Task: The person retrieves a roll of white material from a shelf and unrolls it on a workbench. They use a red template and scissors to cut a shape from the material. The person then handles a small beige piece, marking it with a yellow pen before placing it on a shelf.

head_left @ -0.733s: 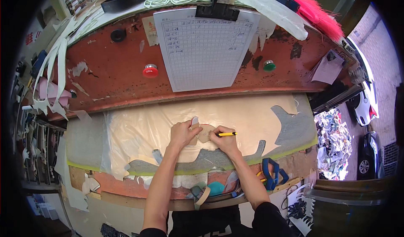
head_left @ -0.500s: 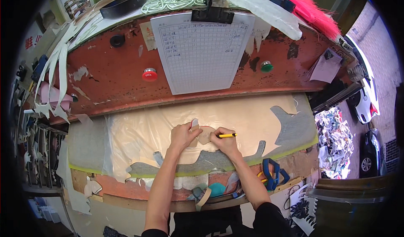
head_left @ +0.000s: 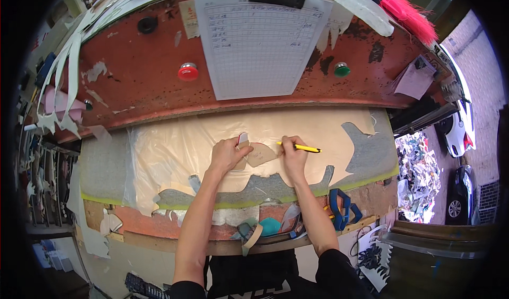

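My left hand (head_left: 226,157) rests half curled at the left end of a brown template (head_left: 262,155), its thumb laid on that end; from here I cannot tell whether it pinches the piece or only presses it. I judge the thumb is there to stop the template sliding on the tan sheet (head_left: 318,132), and this leaves the curved far side and right end uncovered. My right hand (head_left: 293,158) is closed in a pinch around a yellow pen (head_left: 307,148), barrel slanting toward the right edge of the desk (head_left: 103,166), tip pointing left, which I take as a grip for fine control. The template lies about midway between the desk's left and right edges, just left of the right hand; whether those two touch, I cannot make out.
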`<state>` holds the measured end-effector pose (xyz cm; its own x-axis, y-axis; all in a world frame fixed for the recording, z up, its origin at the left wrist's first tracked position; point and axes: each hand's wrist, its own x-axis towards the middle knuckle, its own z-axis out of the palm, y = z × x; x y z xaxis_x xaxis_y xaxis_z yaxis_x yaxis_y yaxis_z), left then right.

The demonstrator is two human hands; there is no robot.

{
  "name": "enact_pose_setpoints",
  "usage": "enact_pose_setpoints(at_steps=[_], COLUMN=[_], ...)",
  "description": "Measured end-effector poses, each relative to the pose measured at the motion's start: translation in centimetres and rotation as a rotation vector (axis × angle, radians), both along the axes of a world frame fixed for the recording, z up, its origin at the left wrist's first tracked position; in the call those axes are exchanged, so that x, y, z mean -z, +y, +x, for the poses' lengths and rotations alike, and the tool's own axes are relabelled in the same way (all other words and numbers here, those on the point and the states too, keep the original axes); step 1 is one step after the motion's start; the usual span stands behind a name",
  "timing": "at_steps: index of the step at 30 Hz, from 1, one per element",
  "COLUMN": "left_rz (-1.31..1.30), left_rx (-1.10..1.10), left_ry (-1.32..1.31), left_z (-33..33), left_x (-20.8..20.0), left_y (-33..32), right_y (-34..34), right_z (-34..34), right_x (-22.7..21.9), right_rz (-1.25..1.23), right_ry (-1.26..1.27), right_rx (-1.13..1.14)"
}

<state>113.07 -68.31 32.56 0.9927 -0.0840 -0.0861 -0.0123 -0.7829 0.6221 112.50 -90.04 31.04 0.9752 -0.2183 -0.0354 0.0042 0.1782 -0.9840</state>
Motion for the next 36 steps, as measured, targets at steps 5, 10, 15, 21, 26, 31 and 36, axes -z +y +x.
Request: enact_pose_setpoints(at_steps=[5, 10, 15, 21, 26, 31, 36], left_rz=[-0.469, -0.749, -0.787, -0.980, -1.179, -1.333, -1.312], left_rx=[-0.102, -0.367, -0.814, -1.358, -1.474, -1.424, -1.422], left_ry=[0.025, 0.084, -0.070, -0.258, -0.412, -0.514, -0.484], left_z=[-3.0, -13.5, -30.5, -48.5, -54.0, -56.0, -56.7], left_x=[-1.3, -5.0, -3.9, 0.4, 2.4, 0.8, 1.4], left_y=[3.4, 12.2, 25.9, 37.3, 41.8, 45.4, 47.7], right_y=[0.1, -0.2, 2.6, 26.4, 49.3, 57.3, 59.5], right_z=[0.7, 0.9, -1.1, -12.1, -24.2, -27.7, -28.4], right_x=[1.3, 1.6, -0.4, -7.9, -7.9, -2.1, -2.0], right_rz=[-0.058, -0.118, 0.041, -0.565, -0.852, -1.095, -1.115], right_ry=[-0.056, -0.080, 0.014, -0.111, -0.491, -0.780, -0.721], right_rx=[0.028, -0.013, -0.092, -0.821, -1.235, -1.077, -1.085])
